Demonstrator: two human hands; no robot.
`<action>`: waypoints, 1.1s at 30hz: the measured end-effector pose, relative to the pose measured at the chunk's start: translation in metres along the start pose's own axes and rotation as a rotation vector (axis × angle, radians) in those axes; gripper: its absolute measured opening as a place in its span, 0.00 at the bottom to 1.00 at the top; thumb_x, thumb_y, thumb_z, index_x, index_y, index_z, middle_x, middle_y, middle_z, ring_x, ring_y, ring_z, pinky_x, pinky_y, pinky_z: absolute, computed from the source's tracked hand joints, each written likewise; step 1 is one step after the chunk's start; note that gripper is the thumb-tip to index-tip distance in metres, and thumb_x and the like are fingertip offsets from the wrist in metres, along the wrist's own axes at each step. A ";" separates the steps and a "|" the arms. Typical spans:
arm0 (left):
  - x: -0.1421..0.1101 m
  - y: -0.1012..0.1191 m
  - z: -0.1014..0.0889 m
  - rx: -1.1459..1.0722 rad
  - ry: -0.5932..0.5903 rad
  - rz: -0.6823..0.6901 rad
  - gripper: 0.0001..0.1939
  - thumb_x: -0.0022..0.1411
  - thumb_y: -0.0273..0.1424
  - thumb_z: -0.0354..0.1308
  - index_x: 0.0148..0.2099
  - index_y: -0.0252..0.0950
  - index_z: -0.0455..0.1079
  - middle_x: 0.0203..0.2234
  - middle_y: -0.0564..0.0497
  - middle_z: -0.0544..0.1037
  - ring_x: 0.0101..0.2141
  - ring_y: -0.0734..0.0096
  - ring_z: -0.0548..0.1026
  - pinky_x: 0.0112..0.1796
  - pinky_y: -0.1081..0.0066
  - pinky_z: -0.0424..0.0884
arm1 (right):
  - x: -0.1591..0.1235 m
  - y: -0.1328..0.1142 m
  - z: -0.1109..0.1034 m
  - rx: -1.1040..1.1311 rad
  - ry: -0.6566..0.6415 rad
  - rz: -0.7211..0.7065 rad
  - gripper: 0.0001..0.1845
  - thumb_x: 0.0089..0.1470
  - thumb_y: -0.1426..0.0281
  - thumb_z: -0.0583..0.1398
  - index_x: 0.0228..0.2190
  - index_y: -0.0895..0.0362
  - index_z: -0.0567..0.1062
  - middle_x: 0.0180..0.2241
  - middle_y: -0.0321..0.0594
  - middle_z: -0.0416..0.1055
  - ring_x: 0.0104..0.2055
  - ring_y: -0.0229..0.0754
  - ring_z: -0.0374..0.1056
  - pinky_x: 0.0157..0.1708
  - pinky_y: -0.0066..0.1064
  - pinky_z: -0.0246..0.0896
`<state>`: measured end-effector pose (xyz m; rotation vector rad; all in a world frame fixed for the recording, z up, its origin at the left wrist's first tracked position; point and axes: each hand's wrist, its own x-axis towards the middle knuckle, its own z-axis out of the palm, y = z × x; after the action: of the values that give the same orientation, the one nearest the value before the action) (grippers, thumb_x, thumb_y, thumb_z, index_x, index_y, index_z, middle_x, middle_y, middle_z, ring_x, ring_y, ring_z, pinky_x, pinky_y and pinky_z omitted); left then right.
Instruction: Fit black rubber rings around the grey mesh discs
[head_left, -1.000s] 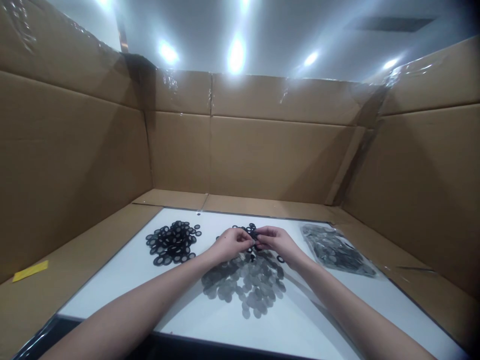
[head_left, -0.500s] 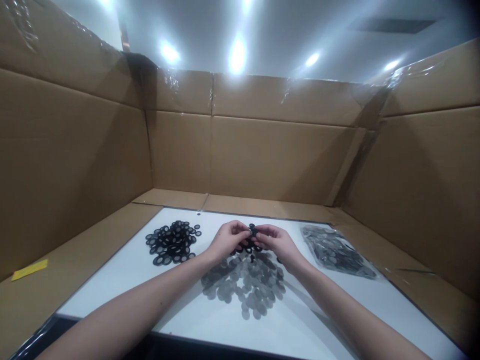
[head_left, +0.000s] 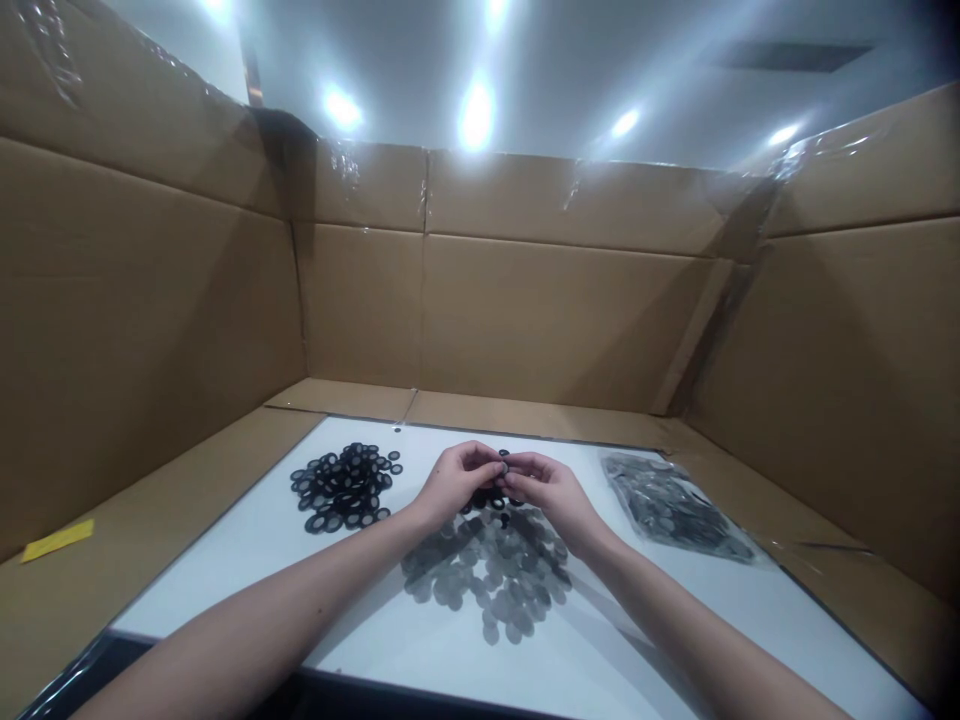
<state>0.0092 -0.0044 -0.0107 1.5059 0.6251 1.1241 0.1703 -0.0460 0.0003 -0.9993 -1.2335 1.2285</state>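
My left hand (head_left: 455,481) and my right hand (head_left: 546,488) meet fingertip to fingertip above the white board (head_left: 247,560), both pinched on one small dark ring (head_left: 504,467). Below and between them lies a spread of grey discs (head_left: 491,570). A small cluster of black rings (head_left: 489,497) sits just under my fingers, mostly hidden by them. To the left lies a bigger pile of black rings with discs in them (head_left: 345,486).
A clear plastic bag of grey discs (head_left: 671,507) lies at the right of the board. Cardboard walls (head_left: 525,320) enclose the board on three sides. A yellow slip (head_left: 57,540) lies on the cardboard floor at far left.
Both hands have lifted slightly and drawn together, staying pinched on the small ring. The piles have not moved.
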 end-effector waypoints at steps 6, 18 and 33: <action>0.001 -0.002 -0.004 -0.070 -0.063 -0.102 0.19 0.50 0.36 0.63 0.43 0.34 0.66 0.31 0.47 0.75 0.32 0.71 0.74 0.33 0.73 0.69 | -0.003 0.000 0.000 0.061 0.003 0.041 0.17 0.41 0.61 0.66 0.32 0.59 0.75 0.32 0.42 0.75 0.33 0.40 0.71 0.39 0.32 0.66; 0.002 0.001 -0.006 -0.150 -0.104 -0.228 0.19 0.49 0.34 0.64 0.43 0.33 0.68 0.36 0.45 0.74 0.33 0.70 0.75 0.35 0.71 0.69 | -0.001 0.006 -0.001 0.138 -0.019 0.067 0.17 0.41 0.64 0.67 0.34 0.60 0.76 0.34 0.43 0.75 0.34 0.40 0.72 0.42 0.32 0.65; -0.002 0.009 -0.004 -0.291 -0.143 -0.302 0.17 0.49 0.31 0.65 0.42 0.33 0.71 0.35 0.46 0.75 0.35 0.74 0.73 0.37 0.75 0.64 | 0.000 0.008 0.000 0.190 0.013 0.043 0.16 0.41 0.66 0.67 0.34 0.60 0.76 0.33 0.43 0.75 0.33 0.41 0.73 0.42 0.33 0.67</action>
<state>0.0031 -0.0069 -0.0029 1.1846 0.5428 0.8274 0.1696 -0.0451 -0.0078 -0.8965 -1.0678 1.3441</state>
